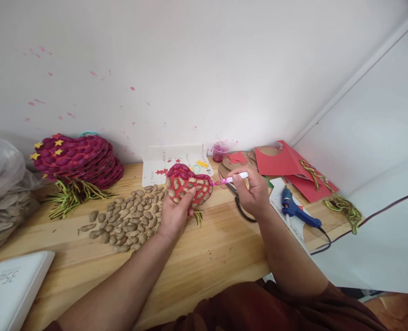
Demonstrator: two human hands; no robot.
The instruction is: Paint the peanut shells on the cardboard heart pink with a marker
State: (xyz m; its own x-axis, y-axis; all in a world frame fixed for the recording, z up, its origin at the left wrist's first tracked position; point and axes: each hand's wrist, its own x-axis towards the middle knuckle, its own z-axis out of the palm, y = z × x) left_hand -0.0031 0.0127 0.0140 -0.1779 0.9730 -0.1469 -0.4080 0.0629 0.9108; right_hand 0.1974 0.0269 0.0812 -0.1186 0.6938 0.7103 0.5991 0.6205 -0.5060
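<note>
Close to the body, well to the left of the left forearm, one white device with dark digits lies on the counter. Farther out, two hands are at work. The left hand is closed around the lower edge of one heart, thumb across its front, fingers behind; its upper rim is painted purple, while the other peanuts on the red face are bare. A green tassel hangs beneath. The right hand pinches one white-handled brush, its pink tip at the heart's right edge; whether they touch I cannot tell.

Left of the left hand spread several dozen loose peanuts, too crowded to count, and past them one clear bag of more. Right of the right hand lies one blue glue gun, with two bunches of green yarn beyond it.

Farther off, ahead of the hands, are one white sheet bearing several red stars, one cup of purple paint, and pieces of red card farther right. Far left stands one stack of purple hearts, at least five, with four clear yellow stars.
</note>
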